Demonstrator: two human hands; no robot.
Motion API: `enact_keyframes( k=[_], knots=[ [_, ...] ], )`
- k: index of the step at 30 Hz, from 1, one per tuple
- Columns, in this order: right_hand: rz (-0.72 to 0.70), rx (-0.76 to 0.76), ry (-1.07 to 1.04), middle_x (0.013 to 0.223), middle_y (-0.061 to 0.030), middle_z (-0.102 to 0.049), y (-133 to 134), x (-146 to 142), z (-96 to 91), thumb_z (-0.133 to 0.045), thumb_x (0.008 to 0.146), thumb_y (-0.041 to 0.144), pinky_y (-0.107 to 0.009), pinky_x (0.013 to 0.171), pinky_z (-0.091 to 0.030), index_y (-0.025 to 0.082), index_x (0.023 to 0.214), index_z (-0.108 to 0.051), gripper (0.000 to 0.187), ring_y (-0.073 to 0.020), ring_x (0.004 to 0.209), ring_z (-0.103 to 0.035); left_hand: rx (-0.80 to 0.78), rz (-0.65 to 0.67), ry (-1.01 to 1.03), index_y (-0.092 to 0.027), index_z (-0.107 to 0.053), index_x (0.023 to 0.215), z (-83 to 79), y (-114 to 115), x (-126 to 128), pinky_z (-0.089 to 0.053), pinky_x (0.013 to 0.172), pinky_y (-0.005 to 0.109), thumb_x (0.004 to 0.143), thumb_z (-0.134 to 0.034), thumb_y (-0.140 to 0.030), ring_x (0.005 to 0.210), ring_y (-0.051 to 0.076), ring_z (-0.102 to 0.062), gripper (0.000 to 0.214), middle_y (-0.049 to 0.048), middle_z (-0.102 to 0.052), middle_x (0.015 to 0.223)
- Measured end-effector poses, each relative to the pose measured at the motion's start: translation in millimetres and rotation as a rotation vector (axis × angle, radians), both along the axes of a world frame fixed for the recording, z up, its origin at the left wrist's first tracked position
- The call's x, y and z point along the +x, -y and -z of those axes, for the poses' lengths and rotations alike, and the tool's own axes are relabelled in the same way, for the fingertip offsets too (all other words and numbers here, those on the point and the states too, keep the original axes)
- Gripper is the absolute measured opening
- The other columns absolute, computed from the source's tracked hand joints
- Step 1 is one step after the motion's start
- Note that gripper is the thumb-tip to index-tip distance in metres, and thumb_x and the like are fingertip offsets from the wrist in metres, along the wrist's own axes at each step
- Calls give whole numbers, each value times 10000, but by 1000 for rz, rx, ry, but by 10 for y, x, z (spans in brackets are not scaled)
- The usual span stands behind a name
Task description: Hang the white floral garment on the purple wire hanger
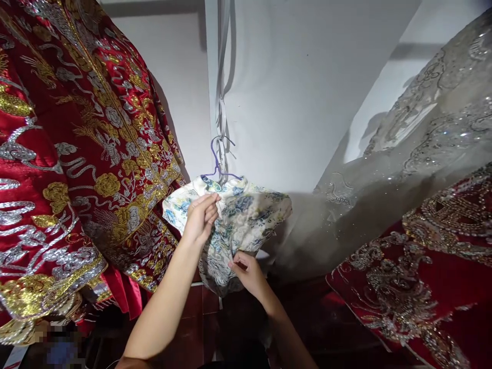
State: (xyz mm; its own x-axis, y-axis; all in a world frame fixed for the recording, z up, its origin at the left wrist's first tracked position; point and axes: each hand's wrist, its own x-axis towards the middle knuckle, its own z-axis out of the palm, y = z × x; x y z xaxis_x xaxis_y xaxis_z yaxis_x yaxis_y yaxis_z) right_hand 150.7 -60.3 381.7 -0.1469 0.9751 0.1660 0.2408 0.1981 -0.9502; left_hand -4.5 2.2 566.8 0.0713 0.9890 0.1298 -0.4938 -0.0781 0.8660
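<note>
A white garment with blue and green flowers point(246, 205) hangs on a purple hanger point(216, 159) in the middle of the head view. Near its collar, my left hand point(202, 218) pinches the front edge of the cloth. Lower down, my right hand point(246, 269) has its fingers closed on the garment's front edge. The tips of both hands are partly hidden by the fingers and cloth. Shadow covers much of the garment's right side and lower part.
A red embroidered jacket point(115, 128) hangs close on the left. To the right are a pale beaded gown point(434, 123) and a red beaded garment point(430, 277). White straps point(223, 61) hang before the white wall point(292, 102). The floor below is dark red.
</note>
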Motion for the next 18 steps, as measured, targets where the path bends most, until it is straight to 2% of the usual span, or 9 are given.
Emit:
enact_keyframes(
  k=[3,6,9,12,15,18],
  knots=[
    [9,29,21,630,29,-457,6,-46,-40,-578,884,432,-235,546,-334,194,719,-501,299,-123,583,-442,90,-34,-23,-125,-658,743,-147,29,17,-172,419,189,746,-770,-359,394,25,-192,259,-107,-290,454],
    [47,41,38,684,-17,-573,-21,-33,-239,-588,885,425,-254,560,-382,173,797,-623,268,-144,610,-508,189,-100,-163,-142,-631,745,-128,198,56,-191,430,192,826,-715,-379,415,39,-252,265,-82,-360,467],
    [132,89,-33,805,-54,-683,-100,21,-692,-568,910,408,-271,577,-440,177,1127,-688,338,-151,619,-541,254,-160,-247,-170,-557,730,-60,333,78,-176,428,196,858,-687,-412,422,45,-241,303,-84,-356,479],
    [185,304,-108,924,-54,-707,-191,43,-1273,-551,939,368,-281,629,-482,227,1375,-566,459,-144,658,-558,284,-184,-274,-179,-521,721,-44,365,96,-174,433,198,862,-682,-433,433,48,-239,332,-81,-358,495],
    [136,484,-74,914,-33,-695,-280,26,-1722,-520,964,336,-274,632,-485,250,1396,-542,441,-127,646,-552,293,-142,-295,-178,-526,737,-69,369,115,-187,448,198,867,-677,-435,450,51,-257,325,-74,-383,516],
    [58,570,49,881,-18,-701,-383,14,-1909,-545,959,334,-261,639,-487,243,1197,-666,282,-128,674,-593,292,-123,-301,-186,-523,754,-83,398,120,-201,450,203,876,-663,-445,446,59,-282,319,-72,-394,514]
  ],
)
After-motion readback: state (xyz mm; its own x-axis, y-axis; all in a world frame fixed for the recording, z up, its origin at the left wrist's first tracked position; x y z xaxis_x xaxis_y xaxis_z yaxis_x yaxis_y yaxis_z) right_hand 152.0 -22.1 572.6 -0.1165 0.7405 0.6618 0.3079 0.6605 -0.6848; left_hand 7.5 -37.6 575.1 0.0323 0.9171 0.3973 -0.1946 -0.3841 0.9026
